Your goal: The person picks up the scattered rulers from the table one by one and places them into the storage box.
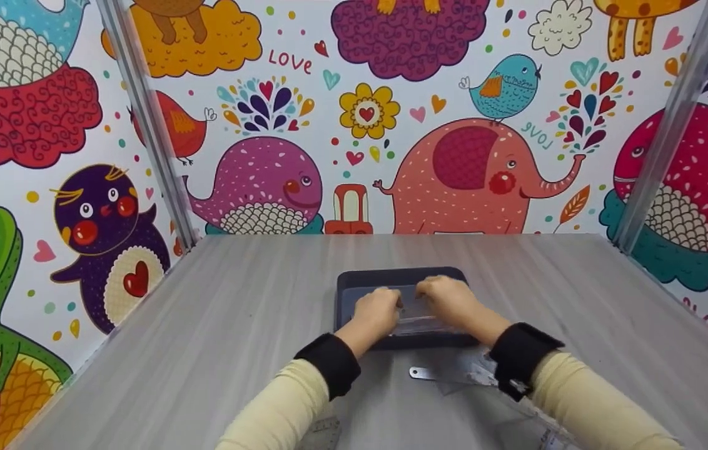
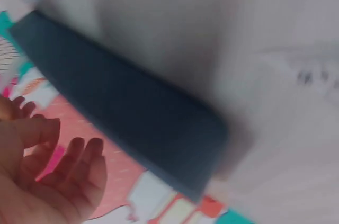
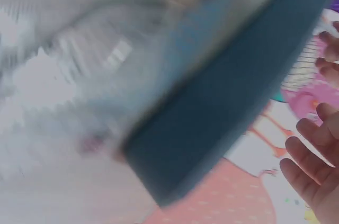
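A dark blue-grey rectangular box (image 1: 354, 279) stands on the table, its open top toward the head camera. Inside it lies something clear and shiny, like plastic film (image 1: 423, 325). Over the box's left part is my left hand (image 1: 378, 310), fingers bent downward. My right hand (image 1: 452, 302) is over its right part in a similar pose, a small gap between the two. In the left wrist view, loosely bent fingers (image 2: 79, 173) show beyond the box wall (image 2: 127, 91), holding nothing visible. Likewise, the right wrist view shows spread, relaxed fingers (image 3: 310, 166) beside the box wall (image 3: 222, 97).
In front of the box lies a metal ruler (image 1: 441, 375) with clear plastic (image 1: 479, 362) by the right wrist. Another ruler-like piece (image 1: 324, 432) is partly hidden by the left sleeve. Printed walls (image 1: 354, 62) and metal posts (image 1: 673, 125) border the grey table (image 1: 254, 300).
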Tool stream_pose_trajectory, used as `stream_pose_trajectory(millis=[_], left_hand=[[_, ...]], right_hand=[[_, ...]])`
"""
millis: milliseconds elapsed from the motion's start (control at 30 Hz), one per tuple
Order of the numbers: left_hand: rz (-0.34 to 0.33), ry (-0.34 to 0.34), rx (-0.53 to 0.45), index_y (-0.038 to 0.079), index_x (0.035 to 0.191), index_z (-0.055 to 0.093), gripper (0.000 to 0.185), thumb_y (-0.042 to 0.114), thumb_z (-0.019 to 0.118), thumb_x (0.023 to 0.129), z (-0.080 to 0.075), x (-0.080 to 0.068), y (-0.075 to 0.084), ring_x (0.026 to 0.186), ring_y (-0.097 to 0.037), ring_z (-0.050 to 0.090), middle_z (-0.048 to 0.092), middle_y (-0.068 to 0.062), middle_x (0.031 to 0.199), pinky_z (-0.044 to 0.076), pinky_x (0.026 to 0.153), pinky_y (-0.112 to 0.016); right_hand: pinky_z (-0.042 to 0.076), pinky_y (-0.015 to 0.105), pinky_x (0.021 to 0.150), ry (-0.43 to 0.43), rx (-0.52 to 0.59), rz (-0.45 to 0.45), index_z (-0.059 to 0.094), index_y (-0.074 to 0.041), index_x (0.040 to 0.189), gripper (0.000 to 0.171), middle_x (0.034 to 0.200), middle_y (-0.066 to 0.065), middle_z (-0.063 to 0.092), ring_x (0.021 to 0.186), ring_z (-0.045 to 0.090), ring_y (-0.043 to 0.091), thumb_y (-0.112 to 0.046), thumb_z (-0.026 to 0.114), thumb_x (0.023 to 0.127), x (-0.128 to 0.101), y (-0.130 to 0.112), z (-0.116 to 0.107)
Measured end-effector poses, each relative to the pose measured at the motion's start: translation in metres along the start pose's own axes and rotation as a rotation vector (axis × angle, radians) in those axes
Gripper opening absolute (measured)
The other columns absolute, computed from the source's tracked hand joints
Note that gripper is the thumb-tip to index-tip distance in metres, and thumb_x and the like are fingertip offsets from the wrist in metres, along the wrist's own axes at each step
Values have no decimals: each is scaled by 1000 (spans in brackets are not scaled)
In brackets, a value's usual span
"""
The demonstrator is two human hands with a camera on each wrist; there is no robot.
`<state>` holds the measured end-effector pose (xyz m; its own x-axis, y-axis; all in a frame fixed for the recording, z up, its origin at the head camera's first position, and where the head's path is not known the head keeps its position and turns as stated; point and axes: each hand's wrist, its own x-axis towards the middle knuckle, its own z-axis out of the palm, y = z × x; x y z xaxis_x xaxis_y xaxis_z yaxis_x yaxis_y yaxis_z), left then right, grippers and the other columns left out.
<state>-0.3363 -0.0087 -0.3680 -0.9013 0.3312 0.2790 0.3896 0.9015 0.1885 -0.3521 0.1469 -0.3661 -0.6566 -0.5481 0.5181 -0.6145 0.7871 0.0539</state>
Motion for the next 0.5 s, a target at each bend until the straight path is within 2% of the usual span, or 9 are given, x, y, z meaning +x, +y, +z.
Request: stream_pose_trajectory(millis=[133, 233, 300, 367, 500], left_hand=[[66, 90, -110, 14, 85, 62, 15, 10, 54, 72, -28, -21, 2, 69, -14, 55, 56, 1, 78, 43, 55, -27], [103, 141, -162, 14, 85, 61, 12, 14, 56, 74, -45, -43, 1, 71, -11, 54, 57, 2, 80, 43, 58, -25], [136, 162, -169, 13, 84, 61, 12, 15, 57, 74, -52, -59, -1, 72, -11, 55, 58, 2, 80, 44, 59, -24], [167, 161, -154, 13, 84, 61, 11, 15, 57, 73, -55, -75, -4, 73, -11, 55, 58, 2, 80, 44, 59, -24], [189, 102, -149, 13, 82, 61, 11, 16, 59, 72, -54, -102, -12, 73, -10, 55, 58, 4, 79, 44, 61, -23]], right_hand=[[45, 28, 57, 124, 98, 28, 62, -12, 76, 20, 74, -2, 60, 68, 56, 13, 3, 49, 71, -4, -6, -36], [45, 26, 58, 168, 145, 32, 61, -13, 78, 20, 75, -4, 59, 65, 53, 9, 2, 49, 72, -15, -14, -61], [44, 23, 57, 167, 185, 27, 60, -13, 79, 19, 74, -5, 58, 62, 50, 5, 1, 51, 72, -27, -18, -73], [43, 20, 56, 161, 233, 8, 59, -13, 80, 18, 74, -5, 58, 61, 48, 3, 0, 54, 70, -39, -22, -80], [42, 16, 53, 125, 332, -6, 58, -13, 81, 17, 73, -7, 58, 62, 48, -1, -2, 59, 68, -64, -32, -81]])
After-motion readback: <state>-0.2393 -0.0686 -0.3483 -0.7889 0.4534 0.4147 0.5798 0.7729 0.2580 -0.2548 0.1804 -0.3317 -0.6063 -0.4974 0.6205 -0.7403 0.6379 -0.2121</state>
